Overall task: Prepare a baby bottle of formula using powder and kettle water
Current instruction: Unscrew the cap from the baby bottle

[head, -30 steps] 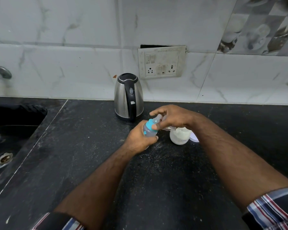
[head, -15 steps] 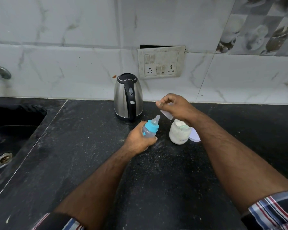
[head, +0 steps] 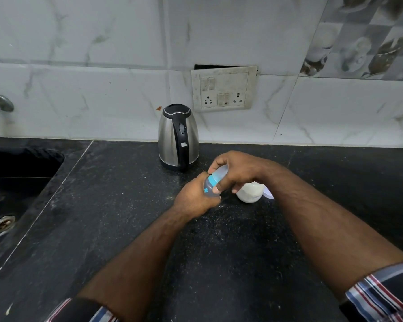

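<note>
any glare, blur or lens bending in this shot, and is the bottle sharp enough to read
Head view: wide-angle bending curves the black stone counter edge and wall tile lines; soft even light, with only faint shadows. Head view: mild reflections streak the steel electric kettle, no harsh glare. Head view: the clear baby bottle with the blue collar is mostly covered by the left hand and right hand; its markings are unreadable.

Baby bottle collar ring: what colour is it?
Light blue, on the baby bottle; seen best in the head view.

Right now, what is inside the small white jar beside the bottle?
The white jar stands on the counter, looking milky white through its wall, probably powder. The right hand, gripping the baby bottle, covers its mouth, so the fill level cannot be seen.
</note>
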Demonstrator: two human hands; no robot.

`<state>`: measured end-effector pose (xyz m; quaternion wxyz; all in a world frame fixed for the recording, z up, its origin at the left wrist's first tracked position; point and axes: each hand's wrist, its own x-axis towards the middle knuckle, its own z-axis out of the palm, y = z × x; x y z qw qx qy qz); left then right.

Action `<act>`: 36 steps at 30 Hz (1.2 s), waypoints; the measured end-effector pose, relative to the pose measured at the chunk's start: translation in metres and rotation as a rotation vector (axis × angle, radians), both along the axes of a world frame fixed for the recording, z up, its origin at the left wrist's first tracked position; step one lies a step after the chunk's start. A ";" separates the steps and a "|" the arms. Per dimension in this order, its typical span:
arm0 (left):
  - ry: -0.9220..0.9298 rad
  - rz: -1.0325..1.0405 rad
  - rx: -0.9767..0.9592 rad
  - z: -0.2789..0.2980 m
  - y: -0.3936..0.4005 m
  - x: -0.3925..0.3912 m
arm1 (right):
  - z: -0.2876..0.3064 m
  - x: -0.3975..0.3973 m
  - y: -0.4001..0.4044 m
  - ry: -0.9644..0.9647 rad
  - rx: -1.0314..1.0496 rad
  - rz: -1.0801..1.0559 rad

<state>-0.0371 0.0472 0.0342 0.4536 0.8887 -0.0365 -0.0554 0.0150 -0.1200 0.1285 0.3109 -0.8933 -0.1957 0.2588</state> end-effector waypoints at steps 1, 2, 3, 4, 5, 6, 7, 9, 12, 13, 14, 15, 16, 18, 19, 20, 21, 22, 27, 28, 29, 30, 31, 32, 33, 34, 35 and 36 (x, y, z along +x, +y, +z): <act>-0.002 -0.001 0.018 0.001 0.000 0.000 | -0.002 0.000 0.001 -0.006 0.005 -0.006; -0.001 -0.003 0.034 0.001 0.000 0.000 | -0.004 0.000 0.002 -0.025 0.003 -0.010; 0.000 -0.005 0.048 0.002 0.000 0.000 | -0.006 0.000 0.003 -0.050 -0.005 -0.012; 0.000 -0.008 0.060 0.002 0.000 0.001 | -0.007 0.000 0.004 -0.073 -0.017 -0.014; 0.000 -0.010 0.068 0.003 0.001 0.001 | -0.009 -0.001 0.005 -0.091 -0.026 -0.016; 0.001 -0.010 0.072 0.003 0.002 0.001 | -0.010 0.000 0.005 -0.106 -0.028 -0.015; 0.003 -0.010 0.072 0.003 0.002 0.001 | -0.011 0.000 0.004 -0.118 -0.021 -0.010; 0.004 -0.010 0.061 0.003 0.003 0.002 | -0.012 0.002 0.001 -0.125 0.013 -0.012; -0.007 0.001 0.026 0.002 0.004 0.002 | -0.014 0.002 -0.003 -0.128 0.064 -0.030; -0.006 0.002 0.016 0.001 0.004 0.001 | -0.014 0.002 -0.004 -0.126 0.074 -0.032; -0.002 0.000 0.010 0.000 0.004 0.001 | -0.015 0.001 -0.004 -0.121 0.083 -0.031; 0.001 -0.003 0.006 -0.001 0.005 0.001 | -0.015 0.000 -0.005 -0.117 0.086 -0.030; 0.005 -0.006 0.006 -0.003 0.006 0.001 | -0.015 0.000 -0.005 -0.119 0.083 -0.031; 0.017 -0.006 0.005 -0.006 0.008 0.001 | -0.015 0.001 -0.008 -0.129 0.089 -0.049; 0.028 -0.003 -0.001 -0.007 0.009 0.002 | -0.014 0.001 -0.010 -0.132 0.109 -0.069; 0.039 0.005 -0.014 -0.008 0.010 0.002 | -0.015 0.002 -0.012 -0.134 0.138 -0.098; 0.050 0.017 -0.032 -0.010 0.011 0.003 | -0.016 0.003 -0.014 -0.135 0.179 -0.137; 0.060 0.034 -0.054 -0.010 0.011 0.003 | -0.018 0.003 -0.015 -0.134 0.232 -0.186; 0.063 0.124 -0.161 -0.016 0.014 0.006 | -0.049 -0.007 -0.009 -0.141 0.417 -0.299; 0.063 0.134 -0.172 -0.017 0.015 0.006 | -0.056 -0.009 -0.007 -0.153 0.403 -0.297; 0.061 0.148 -0.180 -0.018 0.016 0.007 | -0.063 -0.010 -0.006 -0.175 0.381 -0.303; 0.058 0.166 -0.185 -0.020 0.017 0.007 | -0.069 -0.011 -0.004 -0.198 0.358 -0.317; 0.055 0.187 -0.188 -0.022 0.018 0.007 | -0.075 -0.011 -0.003 -0.216 0.334 -0.333; 0.056 0.209 -0.189 -0.024 0.019 0.007 | -0.080 -0.012 -0.001 -0.227 0.310 -0.349; 0.059 0.229 -0.186 -0.026 0.020 0.007 | -0.084 -0.013 0.000 -0.231 0.285 -0.363; 0.062 0.245 -0.182 -0.028 0.021 0.006 | -0.089 -0.014 0.001 -0.229 0.260 -0.375; 0.064 0.254 -0.178 -0.030 0.022 0.006 | -0.095 -0.015 0.002 -0.225 0.234 -0.381; 0.066 0.261 -0.174 -0.033 0.023 0.006 | -0.100 -0.016 0.003 -0.218 0.203 -0.379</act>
